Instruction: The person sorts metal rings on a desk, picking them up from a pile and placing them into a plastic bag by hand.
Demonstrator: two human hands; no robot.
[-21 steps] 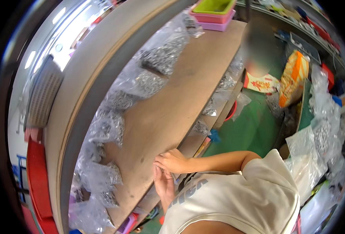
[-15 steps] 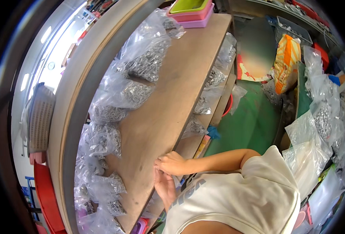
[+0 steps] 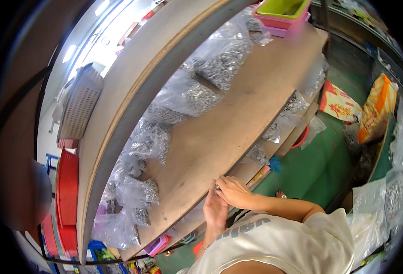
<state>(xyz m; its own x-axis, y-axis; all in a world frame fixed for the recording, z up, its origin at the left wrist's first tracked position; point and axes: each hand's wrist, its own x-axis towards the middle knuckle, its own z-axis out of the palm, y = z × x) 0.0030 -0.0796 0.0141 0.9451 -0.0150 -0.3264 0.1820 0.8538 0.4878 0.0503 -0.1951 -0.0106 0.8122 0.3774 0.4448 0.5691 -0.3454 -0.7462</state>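
Both hands are brought together at the near edge of a long wooden workbench (image 3: 238, 123). The left hand (image 3: 215, 212) is held upright, palm turned toward the right, with its wrist rising from the lower edge of the picture beside a white shirt (image 3: 274, 244). The right hand (image 3: 233, 192) is reached across from the right, its forearm laid nearly level and its fingers curled down over the left fingertips. A small metal part (image 3: 217, 187) is pinched where the two hands meet, just above the bench edge; the fingers of both hands are closed on it, though which fingers carry it cannot be told. Clear plastic bags of small metal parts (image 3: 201, 98) are lined along the far side of the bench, well apart from the hands. A green tray (image 3: 286, 7) stacked on pink ones is seen at the bench's far end, and red baskets (image 3: 67, 182) are stacked at the left.
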